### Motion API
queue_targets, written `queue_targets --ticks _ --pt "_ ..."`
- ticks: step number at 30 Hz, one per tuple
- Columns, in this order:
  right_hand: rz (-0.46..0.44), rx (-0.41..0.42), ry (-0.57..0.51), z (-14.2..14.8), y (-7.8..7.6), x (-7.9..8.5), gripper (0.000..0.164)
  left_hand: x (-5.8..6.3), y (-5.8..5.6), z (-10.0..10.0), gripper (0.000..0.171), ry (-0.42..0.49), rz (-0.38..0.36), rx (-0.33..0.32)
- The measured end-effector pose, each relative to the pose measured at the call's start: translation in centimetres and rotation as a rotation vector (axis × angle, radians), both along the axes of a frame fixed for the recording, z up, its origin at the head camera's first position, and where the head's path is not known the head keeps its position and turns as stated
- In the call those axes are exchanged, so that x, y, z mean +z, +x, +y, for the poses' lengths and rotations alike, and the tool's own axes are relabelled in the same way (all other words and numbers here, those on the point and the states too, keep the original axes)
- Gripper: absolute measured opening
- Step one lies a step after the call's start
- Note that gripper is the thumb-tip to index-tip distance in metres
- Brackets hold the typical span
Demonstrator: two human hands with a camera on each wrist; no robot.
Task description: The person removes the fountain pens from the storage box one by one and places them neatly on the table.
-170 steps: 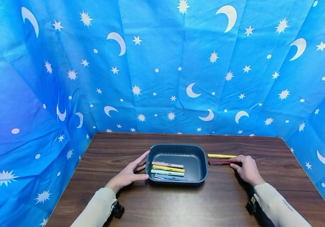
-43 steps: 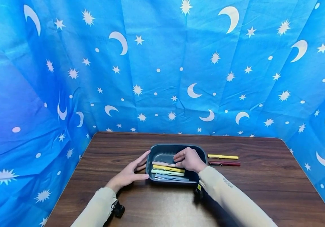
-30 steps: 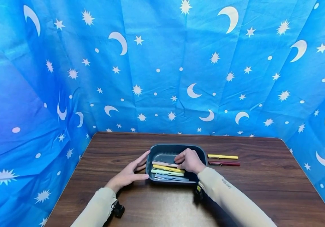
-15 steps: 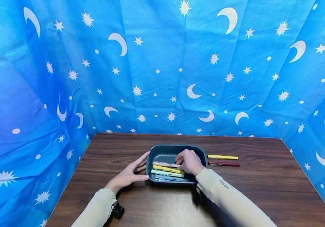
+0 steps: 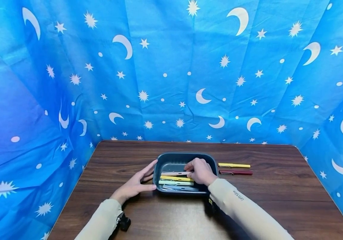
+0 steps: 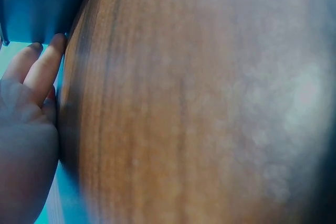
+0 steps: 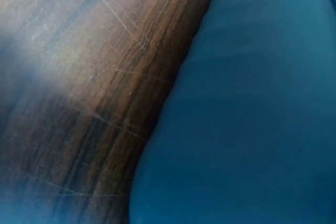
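Observation:
A dark blue-grey rectangular tray (image 5: 210,166) stands on the wooden table. My left hand (image 5: 135,185) lies against its left end, fingers fairly straight and thumb at the near corner. In the left wrist view, two fingertips of the left hand (image 6: 31,82) meet the tray wall (image 6: 42,3). Inside the tray, my right hand (image 5: 201,170) pinches the right end of a pale pinkish pen (image 5: 174,173), the farthest of the row. Nearer lie a yellow pen (image 5: 174,178), a mint-green pen (image 5: 174,183) and a grey-blue pen (image 5: 180,188). The right wrist view shows just the tray's outer wall (image 7: 247,103) and table.
To the right of the tray, a second yellow pen (image 5: 234,165) and a dark red pen (image 5: 237,172) lie side by side on the table (image 5: 279,193). A blue cloth (image 5: 165,60) with moons and stars hangs behind and at both sides.
My right hand has gone from the dark red pen on the table into the tray. Lately the pale pinkish pen has swung slightly, its left end coming nearer. The left hand stays put.

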State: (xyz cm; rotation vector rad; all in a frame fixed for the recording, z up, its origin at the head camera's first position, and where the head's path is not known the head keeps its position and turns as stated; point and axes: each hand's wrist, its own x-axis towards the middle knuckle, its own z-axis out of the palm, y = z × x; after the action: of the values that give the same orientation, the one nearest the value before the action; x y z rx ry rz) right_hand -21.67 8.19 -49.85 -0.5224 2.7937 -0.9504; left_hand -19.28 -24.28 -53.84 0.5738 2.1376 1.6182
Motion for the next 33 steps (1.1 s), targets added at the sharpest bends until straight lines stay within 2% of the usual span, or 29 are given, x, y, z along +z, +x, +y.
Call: queue_targets --ticks 9,16,23,28,33 --pt "0.01 0.011 0.01 0.2 0.0 -0.1 0.015 0.0 0.0 0.0 0.091 0.001 0.007 -0.003" --pt "0.036 0.004 -0.067 0.7 0.1 0.2 0.01 0.1 0.0 0.0 0.091 -0.003 0.013 -0.004" --pt "0.062 -0.027 -0.175 1.3 0.6 1.1 0.008 0.1 0.0 0.0 0.091 -0.001 0.003 -0.005" --pt "0.069 -0.076 -0.175 1.7 0.7 1.6 0.008 0.0 -0.1 -0.1 0.09 0.009 0.005 -0.01" --pt "0.092 -0.073 -0.185 1.9 0.9 1.8 0.009 -0.2 -0.1 -0.1 0.09 0.016 0.01 -0.014"
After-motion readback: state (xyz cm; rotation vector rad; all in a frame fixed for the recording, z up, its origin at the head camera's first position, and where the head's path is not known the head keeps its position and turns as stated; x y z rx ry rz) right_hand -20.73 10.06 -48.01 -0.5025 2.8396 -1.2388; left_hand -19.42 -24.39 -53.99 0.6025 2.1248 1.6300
